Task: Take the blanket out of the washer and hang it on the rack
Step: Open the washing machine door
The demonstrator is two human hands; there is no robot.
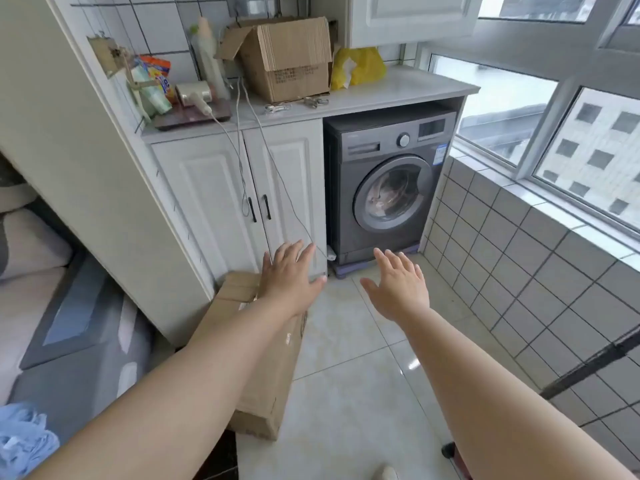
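Both hands are out in front of me, palms down, fingers spread wide, nothing in either one. Left hand (289,273) hovers over the cardboard box on the floor (266,368); right hand (398,285) is over bare tile.

What matters for the next move: the washer (388,181) sits ahead and a bit to the right, under the countertop (398,91), door (393,194) shut. My right hand looks like the nearer one, so I'd judge it should go for the door. The blanket (384,199) is inside; I only see pale pinkish fabric through the glass, so I can't tell how it lies.

The rack, I think, is the dark bar (595,365) low on my right, well apart from the washer, mostly out of shot.

Writing: a sticker on the washer front and print on the open box (287,60) up top, both too small to read.
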